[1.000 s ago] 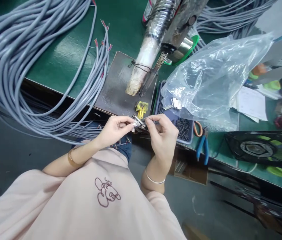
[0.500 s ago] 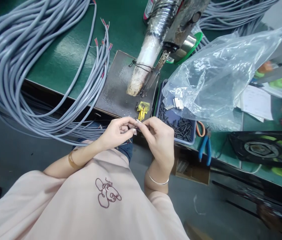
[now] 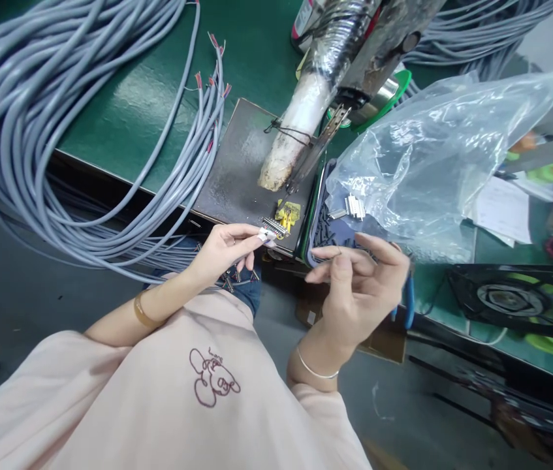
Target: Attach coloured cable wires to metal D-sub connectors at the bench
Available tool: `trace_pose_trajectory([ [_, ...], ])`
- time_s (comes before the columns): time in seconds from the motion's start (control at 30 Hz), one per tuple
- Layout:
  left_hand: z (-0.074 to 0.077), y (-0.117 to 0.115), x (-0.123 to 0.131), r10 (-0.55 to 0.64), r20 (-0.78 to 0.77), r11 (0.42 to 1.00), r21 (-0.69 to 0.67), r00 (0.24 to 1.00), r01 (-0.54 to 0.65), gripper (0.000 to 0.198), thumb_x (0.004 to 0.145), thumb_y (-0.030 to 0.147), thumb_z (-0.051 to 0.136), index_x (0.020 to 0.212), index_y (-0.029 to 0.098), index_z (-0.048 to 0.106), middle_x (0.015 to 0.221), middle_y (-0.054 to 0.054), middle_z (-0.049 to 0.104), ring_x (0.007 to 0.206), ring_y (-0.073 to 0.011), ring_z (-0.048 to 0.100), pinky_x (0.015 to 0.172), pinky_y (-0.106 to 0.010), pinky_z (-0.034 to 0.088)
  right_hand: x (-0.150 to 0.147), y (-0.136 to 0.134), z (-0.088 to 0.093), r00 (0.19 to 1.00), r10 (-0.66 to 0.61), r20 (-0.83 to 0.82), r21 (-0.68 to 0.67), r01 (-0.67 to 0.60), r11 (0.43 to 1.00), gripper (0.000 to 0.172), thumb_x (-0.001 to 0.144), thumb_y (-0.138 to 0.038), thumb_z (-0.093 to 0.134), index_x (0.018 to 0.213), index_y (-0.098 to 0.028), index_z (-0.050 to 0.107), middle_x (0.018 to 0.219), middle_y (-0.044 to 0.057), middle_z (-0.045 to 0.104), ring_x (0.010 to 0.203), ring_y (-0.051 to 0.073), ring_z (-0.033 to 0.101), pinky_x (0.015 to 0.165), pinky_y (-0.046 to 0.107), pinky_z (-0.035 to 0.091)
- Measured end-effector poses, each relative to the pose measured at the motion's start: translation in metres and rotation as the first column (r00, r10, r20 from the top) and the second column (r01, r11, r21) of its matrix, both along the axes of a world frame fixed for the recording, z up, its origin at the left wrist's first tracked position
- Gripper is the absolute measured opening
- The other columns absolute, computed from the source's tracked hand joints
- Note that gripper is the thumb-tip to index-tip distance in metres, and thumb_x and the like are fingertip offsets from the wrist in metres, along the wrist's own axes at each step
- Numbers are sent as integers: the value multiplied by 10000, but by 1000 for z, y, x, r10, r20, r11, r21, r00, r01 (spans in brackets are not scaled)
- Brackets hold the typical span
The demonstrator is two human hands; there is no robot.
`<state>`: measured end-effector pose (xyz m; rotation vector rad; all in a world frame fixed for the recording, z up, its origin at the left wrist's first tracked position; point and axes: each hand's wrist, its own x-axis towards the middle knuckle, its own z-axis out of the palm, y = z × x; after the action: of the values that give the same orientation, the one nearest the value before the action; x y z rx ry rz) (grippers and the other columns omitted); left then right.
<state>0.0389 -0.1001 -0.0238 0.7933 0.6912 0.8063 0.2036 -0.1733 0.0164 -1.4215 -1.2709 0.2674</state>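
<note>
My left hand (image 3: pixel 231 250) is closed in a pinch at the front edge of the dark board. A small metal multi-pin connector (image 3: pixel 275 226) shows at its fingertips, in front of a yellow holder (image 3: pixel 288 213); the fingers cover part of it. My right hand (image 3: pixel 362 281) is open, with fingers apart and nothing visible in them. It hovers over the front of a blue tray (image 3: pixel 311 243) with small black tubes (image 3: pixel 324 228). A soldering iron's metal tip end (image 3: pixel 313 156) hangs above the holder, beside a white wrapped tube (image 3: pixel 288 140).
A large coil of grey cables (image 3: pixel 16 130) with stripped ends lies left. A clear plastic bag (image 3: pixel 418 156) covers part of the tray, near several connectors (image 3: pixel 354 207). Blue-handled pliers (image 3: pixel 409 301), a black fan (image 3: pixel 516 297) and a solder spool (image 3: pixel 386 98) are to the right.
My right hand has left my left hand, moved right to the tray and opened. My left hand stays near the holder, and the connector is now more exposed.
</note>
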Motion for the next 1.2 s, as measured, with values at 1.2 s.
trace_pose_trajectory([
  [1.2,10,21,11,526,-331,627,774,783,-94,100,841,123,658,777,169,718,794,-20,745,640,-101,591,614,-226,463,-13,42,-27,967,37,253,-39,-28,999,113,909,-189,683,821,-230,624,1012,33,820,906,190,800,770,324,667],
])
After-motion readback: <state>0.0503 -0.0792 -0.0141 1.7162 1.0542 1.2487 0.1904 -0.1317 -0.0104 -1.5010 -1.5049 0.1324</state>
